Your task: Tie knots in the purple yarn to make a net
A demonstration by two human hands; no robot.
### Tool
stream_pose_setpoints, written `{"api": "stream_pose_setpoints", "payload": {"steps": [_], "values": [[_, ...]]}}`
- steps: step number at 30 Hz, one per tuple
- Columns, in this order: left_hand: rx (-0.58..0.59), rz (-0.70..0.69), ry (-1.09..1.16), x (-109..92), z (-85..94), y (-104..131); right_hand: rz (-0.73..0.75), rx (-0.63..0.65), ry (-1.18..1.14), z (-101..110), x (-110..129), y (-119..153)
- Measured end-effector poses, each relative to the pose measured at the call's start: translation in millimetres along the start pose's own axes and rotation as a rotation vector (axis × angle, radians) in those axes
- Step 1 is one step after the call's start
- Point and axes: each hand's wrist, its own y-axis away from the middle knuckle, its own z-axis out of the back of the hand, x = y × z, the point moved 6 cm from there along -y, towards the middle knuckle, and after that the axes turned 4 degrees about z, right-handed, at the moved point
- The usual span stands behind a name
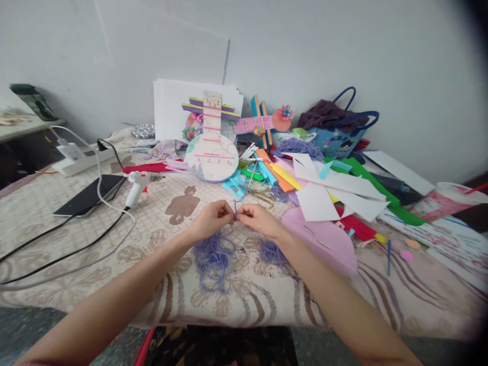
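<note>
Both hands on yarn. Left hand (212, 219) pinches the purple strand (235, 204) between thumb and fingers; right hand (261, 219) pinches it too, tips almost meeting over the middle of the table (183, 292). Strand is thin and fingers cover the contact, so can't tell whether there's a knot or loop in there.

Main risk: tangling. Loose yarn pile (214, 262) sits just below the left hand, all open loops; second yarn pile (271, 251) lies partly under the right wrist. A quick pull could cinch those loops into a snarl, or the wrist could drag the second pile along.

Next: slip. Pinch is fingertip-only, so uneven tension could pop the strand out of one side.

Snag: scissors (263, 196) lie just beyond the fingers; a trailing end could catch on the handles. The pink disc (324, 239) beside the right forearm could get shoved by an elbow swing.

Lower odds: glue gun (137, 189) is off to the left, but a wide left sweep could hook its black cord (102, 233) and tip it.
</note>
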Motion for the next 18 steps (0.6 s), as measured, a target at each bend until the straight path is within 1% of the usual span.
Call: {"api": "stream_pose_setpoints", "payload": {"steps": [7,13,18], "values": [[0.003,0.009,-0.033,3.7,1.3,-1.2,-0.007,0.008,-0.044,-1.9,-4.2,-0.7],[-0.005,0.024,-0.058,7.3,1.2,-1.3,-0.035,0.011,-0.024,-2.4,-3.2,0.3],[-0.006,-0.008,-0.134,5.1,1.1,-0.7,0.007,-0.021,0.002,-2.2,-2.5,-0.4]]}}
